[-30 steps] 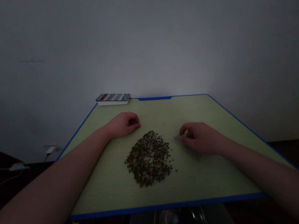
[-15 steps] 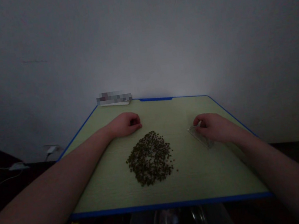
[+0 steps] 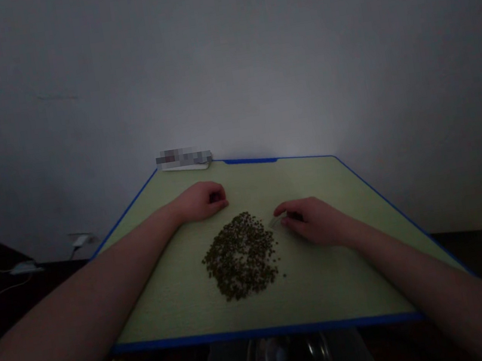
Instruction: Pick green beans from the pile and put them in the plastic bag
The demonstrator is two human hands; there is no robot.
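Note:
A pile of small dark greenish-brown beans or seeds (image 3: 241, 259) is spread on the pale tabletop (image 3: 170, 312), a few loose ones off its right side. My left hand (image 3: 202, 200) rests beyond the pile, slightly to its left, fingers loosely curled in and nothing visible in them. Just right of the pile's far end is my right hand (image 3: 313, 221), its thumb and fingers pinching a clear plastic piece (image 3: 274, 221). Only a thin edge of that piece shows; my hand hides the rest, and its exact kind is unclear.
A white item with a blurred-out top (image 3: 185, 168) lies at the far left corner. Below the blue near edge (image 3: 263, 331), a shiny round glass-like vessel (image 3: 290, 360) sits at my lap. A plug and cables (image 3: 80, 240) are by the wall at left.
My right hand has moved left with the clear plastic piece, from the table's right side to beside the pile. My left hand has stayed put.

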